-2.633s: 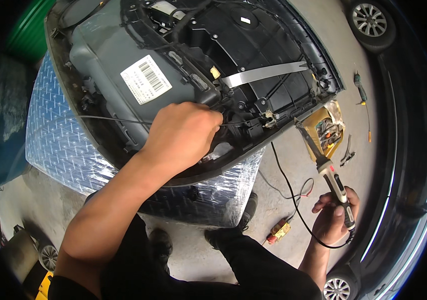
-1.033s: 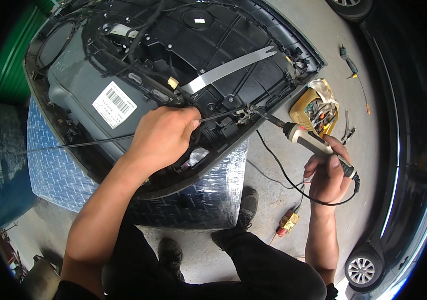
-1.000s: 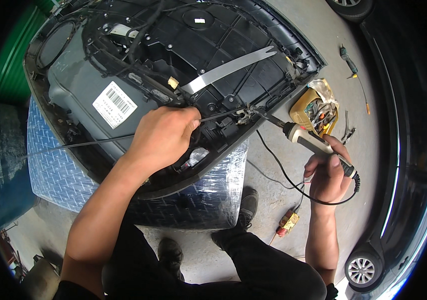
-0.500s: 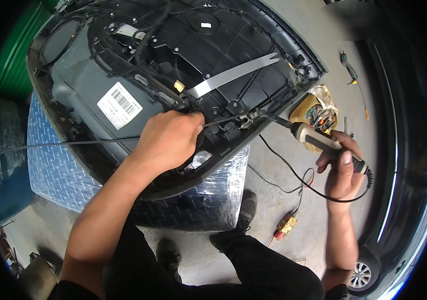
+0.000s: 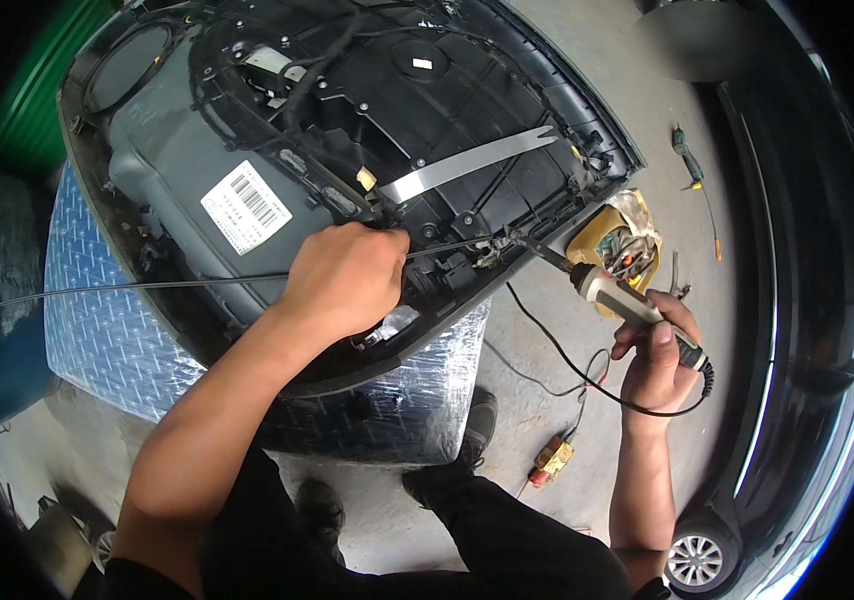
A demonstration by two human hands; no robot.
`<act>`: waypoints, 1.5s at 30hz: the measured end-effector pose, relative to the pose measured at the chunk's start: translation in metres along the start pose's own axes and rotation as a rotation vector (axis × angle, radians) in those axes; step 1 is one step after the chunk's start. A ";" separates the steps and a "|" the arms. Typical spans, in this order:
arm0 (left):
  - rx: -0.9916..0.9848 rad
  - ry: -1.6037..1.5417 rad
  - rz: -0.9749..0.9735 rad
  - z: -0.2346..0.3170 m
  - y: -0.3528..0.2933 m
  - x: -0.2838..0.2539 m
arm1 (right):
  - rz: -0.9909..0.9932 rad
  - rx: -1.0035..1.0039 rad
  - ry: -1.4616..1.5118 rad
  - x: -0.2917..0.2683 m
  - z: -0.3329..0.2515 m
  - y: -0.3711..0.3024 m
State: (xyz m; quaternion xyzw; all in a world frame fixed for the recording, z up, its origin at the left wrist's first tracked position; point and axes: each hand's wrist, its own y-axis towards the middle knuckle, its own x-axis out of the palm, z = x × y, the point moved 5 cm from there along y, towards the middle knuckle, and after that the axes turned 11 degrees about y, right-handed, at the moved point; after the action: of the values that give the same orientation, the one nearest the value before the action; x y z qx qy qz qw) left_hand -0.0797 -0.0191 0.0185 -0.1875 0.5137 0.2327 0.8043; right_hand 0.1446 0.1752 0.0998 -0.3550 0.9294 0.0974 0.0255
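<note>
A black car door trim panel (image 5: 467, 90) lies with its inner side up. My left hand (image 5: 347, 278) is closed, pinching a thin black plastic rod (image 5: 137, 287) that runs across the panel. The rod's right end reaches a mount on the panel's near right edge. In my right hand (image 5: 659, 365) is a soldering iron (image 5: 615, 297) with a beige and black handle, fingers wrapped round it. Its metal tip meets that same mount beside the rod's end; actual contact is too small to make out. A flat grey forked pry bar (image 5: 472, 160) rests on the panel.
Beneath the panel is a blue patterned pad (image 5: 97, 330) in clear wrap. A yellow container (image 5: 592, 240) of tools stands on the floor. The iron's black cord (image 5: 567, 345) loops near a yellow connector (image 5: 551, 460). A green-handled tool (image 5: 685, 155) lies beside a dark car (image 5: 817, 300).
The view has shifted slightly. Both hands keep their grips, with the rod and iron still meeting at the panel's edge; the iron's handle appears a little lower and further left.
</note>
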 end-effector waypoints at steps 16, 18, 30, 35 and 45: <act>-0.049 0.007 -0.063 0.001 0.003 0.001 | -0.038 0.028 -0.022 0.014 -0.001 0.018; -0.058 0.010 -0.054 0.002 0.003 0.000 | -0.050 0.025 -0.028 0.014 0.000 0.018; 0.135 -0.027 0.177 0.008 -0.001 -0.013 | -0.061 0.017 -0.051 0.014 0.004 0.020; 0.178 0.037 0.282 0.010 -0.001 -0.014 | -0.042 0.012 -0.064 0.015 0.005 0.018; 0.173 -0.038 0.311 0.007 -0.001 -0.014 | 0.030 0.008 -0.038 0.008 0.003 0.023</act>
State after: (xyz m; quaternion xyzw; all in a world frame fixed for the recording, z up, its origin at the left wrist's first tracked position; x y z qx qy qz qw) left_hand -0.0786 -0.0186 0.0342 -0.0315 0.5393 0.3127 0.7813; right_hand 0.1232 0.1874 0.0999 -0.3392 0.9343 0.1009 0.0433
